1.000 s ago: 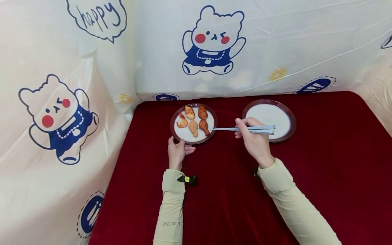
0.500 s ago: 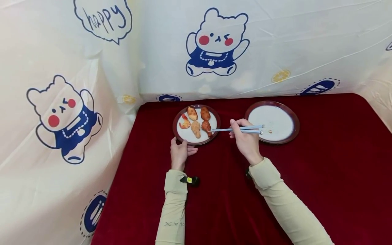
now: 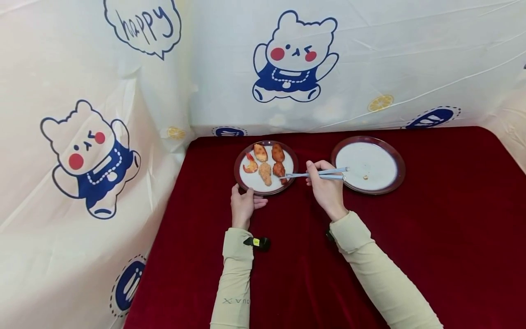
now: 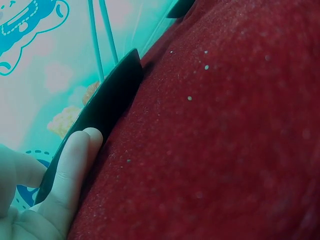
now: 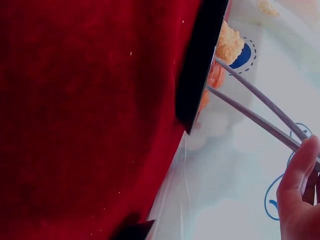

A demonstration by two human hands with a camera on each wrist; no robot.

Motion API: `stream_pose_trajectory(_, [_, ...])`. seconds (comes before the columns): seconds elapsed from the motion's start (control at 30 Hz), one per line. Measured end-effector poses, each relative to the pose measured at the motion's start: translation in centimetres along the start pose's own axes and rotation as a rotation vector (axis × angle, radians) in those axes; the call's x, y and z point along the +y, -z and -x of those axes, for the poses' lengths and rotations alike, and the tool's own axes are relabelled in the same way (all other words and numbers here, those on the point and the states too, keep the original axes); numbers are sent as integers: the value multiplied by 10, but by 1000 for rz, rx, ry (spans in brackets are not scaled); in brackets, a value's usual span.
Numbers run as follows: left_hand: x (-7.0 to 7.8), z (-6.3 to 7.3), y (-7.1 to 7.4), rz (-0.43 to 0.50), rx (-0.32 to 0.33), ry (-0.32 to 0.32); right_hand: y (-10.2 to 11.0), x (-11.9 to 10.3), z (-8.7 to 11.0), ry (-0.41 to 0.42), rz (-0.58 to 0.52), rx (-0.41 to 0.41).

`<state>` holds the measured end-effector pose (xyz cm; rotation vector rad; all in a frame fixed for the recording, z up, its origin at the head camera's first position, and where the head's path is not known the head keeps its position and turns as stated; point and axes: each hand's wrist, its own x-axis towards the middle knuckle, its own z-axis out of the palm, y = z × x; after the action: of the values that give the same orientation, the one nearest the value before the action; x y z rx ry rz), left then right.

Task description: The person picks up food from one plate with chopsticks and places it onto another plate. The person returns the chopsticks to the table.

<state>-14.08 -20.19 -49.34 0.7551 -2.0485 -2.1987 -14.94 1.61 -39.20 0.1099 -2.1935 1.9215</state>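
At the near edge of the left plate (image 3: 269,191), my left hand (image 3: 242,205) holds the rim, its fingers on both sides of it in the left wrist view. My right hand (image 3: 327,192) grips a pair of pale blue chopsticks (image 3: 328,174). Their tips reach over that plate's right rim to a dark brown drumstick (image 3: 279,169); in the right wrist view the two chopsticks (image 5: 255,117) stand apart around reddish-brown food. A paler drumstick (image 3: 265,173), a shrimp (image 3: 249,165) and two browned oval pieces, one lighter (image 3: 260,152), one darker (image 3: 278,152), share the plate.
To the right sits a second brown-rimmed white plate (image 3: 365,164) with a small crumb (image 3: 365,177) on it. Dark red cloth (image 3: 300,274) covers the table. A white sheet printed with cartoon bears (image 3: 296,55) hangs behind and at the left.
The right hand has moved left, bringing the chopstick tips from beside the left plate's rim onto the brown drumstick. The left hand keeps its place on the rim. The head view has shifted slightly.
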Motion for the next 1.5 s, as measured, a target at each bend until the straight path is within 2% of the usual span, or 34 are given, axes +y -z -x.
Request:
stream_pose_trajectory(0.13, [0,-1,0,5,-3,4,-4,3,-1,0,16,13])
stream_pose_trajectory(0.37, [0,0,0,-9,1,12,-10,34,-10,8,41,15])
stream_pose_trajectory(0.6, [1,1,-1,2,5,8,-9,37,-9,62,64,-24])
stream_pose_trajectory(0.87, [3,2,0,-14,-4,17,-7,39,-9,77,119,-79])
stream_pose_trajectory(1.03, [8,5,2,-9,-27,35,-7,41,-8,88,93,-88])
stream_pose_trajectory(1.27, [25,22,0,-32,-32,24,-7,43,-8,131,95,-94])
stream_pose_trajectory(1.5, [27,22,0,-29,-31,32,-7,45,-7,203,97,-70])
